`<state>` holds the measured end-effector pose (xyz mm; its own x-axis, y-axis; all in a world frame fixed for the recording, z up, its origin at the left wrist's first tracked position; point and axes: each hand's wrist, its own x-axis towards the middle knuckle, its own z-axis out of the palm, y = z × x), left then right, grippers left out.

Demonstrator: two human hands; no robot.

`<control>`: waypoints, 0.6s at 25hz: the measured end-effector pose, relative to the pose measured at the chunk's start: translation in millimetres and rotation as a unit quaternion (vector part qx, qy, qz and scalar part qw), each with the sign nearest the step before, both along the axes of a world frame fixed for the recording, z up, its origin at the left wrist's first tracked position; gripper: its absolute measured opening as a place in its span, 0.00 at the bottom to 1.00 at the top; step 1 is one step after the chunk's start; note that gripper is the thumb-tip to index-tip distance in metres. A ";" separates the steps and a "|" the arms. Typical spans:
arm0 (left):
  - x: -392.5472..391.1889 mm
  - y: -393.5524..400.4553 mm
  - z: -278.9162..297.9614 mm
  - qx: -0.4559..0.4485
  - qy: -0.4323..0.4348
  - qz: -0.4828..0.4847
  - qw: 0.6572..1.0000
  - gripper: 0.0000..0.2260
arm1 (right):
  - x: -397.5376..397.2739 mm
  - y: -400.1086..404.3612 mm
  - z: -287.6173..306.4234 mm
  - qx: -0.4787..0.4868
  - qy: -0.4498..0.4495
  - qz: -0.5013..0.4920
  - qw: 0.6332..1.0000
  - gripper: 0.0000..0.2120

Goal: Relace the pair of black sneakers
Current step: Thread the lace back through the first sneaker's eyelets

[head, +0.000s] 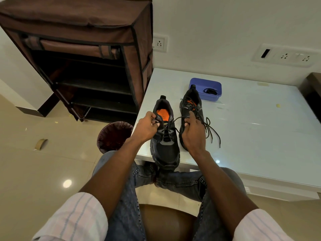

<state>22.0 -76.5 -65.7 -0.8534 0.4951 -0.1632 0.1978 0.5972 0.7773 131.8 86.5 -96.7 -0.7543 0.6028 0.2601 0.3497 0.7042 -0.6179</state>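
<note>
A brown fabric shoe rack stood against the wall at the left, its front flap rolled up and its dark shelves too shadowed to show any contents. Beside it a white table ran off the right edge of the view, cut away there. The person sat on a brown seat, legs in jeans reaching under the table, both sleeves cropped by the bottom edge. A dark waste bin sat on the floor between rack and table, partly hidden behind the left forearm. On the table near its front edge lay the two black sneakers side by side, toes toward the person: the left sneaker with its toe overhanging the table edge, and the right sneaker just beside it, much of its front covered by the right hand. A blue tub stood behind the right sneaker, holding a small black coil, hard to identify. The left hand was curled at the left sneaker's tongue, pinching its top. The right hand pinched a black lace that ran across from the left sneaker. The loose lace ends of the right sneaker trailed on the table.
</note>
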 end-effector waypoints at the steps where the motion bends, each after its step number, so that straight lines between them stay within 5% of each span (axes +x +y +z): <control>1: 3.1 -3.5 -0.6 -0.017 -0.006 -0.005 1.000 0.10 | 2.3 -6.2 0.2 -0.026 -0.018 0.022 0.999 0.23; 5: 18.5 -14.9 4.7 -0.139 0.007 -0.059 0.989 0.11 | 15.0 -29.0 -7.8 0.021 -0.104 0.103 0.989 0.25; 8: 31.7 -19.3 11.8 -0.126 -0.068 -0.052 0.988 0.25 | 20.5 -30.0 -7.1 0.017 -0.116 0.068 0.991 0.24; 11: 37.8 -17.3 4.2 -0.129 -0.114 -0.080 0.982 0.42 | 28.2 -31.9 7.0 -0.130 -0.090 0.081 0.984 0.22; 13: 36.0 -16.7 1.5 -0.123 -0.119 -0.070 0.983 0.41 | 31.8 -36.6 22.8 -0.264 -0.063 0.116 0.955 0.16; 15: 32.7 -16.6 1.9 -0.119 -0.105 -0.057 0.986 0.36 | 36.0 -39.5 37.7 -0.430 -0.057 0.173 0.884 0.17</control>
